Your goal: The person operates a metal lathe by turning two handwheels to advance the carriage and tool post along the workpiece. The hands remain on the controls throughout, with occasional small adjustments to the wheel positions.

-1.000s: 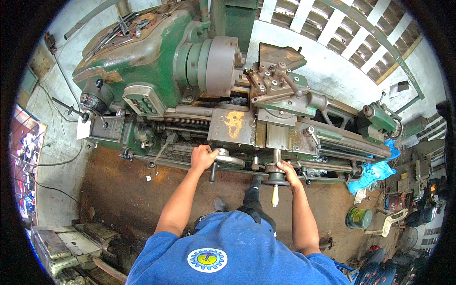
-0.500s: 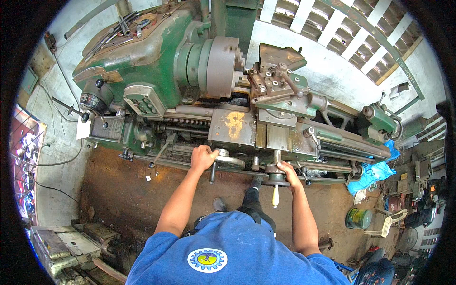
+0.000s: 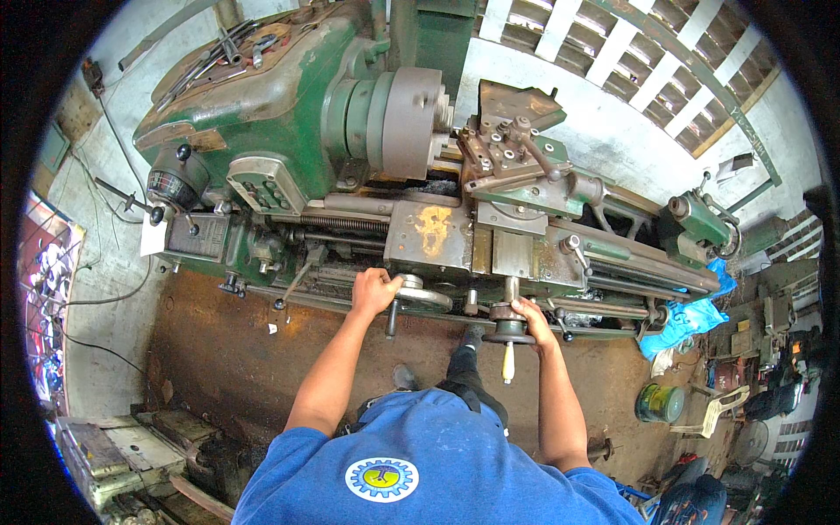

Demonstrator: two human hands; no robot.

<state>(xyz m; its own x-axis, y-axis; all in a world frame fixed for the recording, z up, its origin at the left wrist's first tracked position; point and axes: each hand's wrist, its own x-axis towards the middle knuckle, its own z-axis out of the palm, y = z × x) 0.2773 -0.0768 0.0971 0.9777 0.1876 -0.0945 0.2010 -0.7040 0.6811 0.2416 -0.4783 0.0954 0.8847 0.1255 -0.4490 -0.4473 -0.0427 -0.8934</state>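
At your 1 o'clock, your right hand (image 3: 534,324) is closed on the side of the dark round crank wheel (image 3: 509,338) with a cream handle; at 12, your left hand (image 3: 374,292) curls over the left edge of the grey metal handwheel (image 3: 427,300). A green round bucket (image 3: 653,403) stands at 3. Farther, just past 12, the brown steel tool post (image 3: 499,150) sits close to the grey cylindrical chuck (image 3: 407,122); loose metal tools (image 3: 229,51) lie on the green headstock (image 3: 293,114) at 11.
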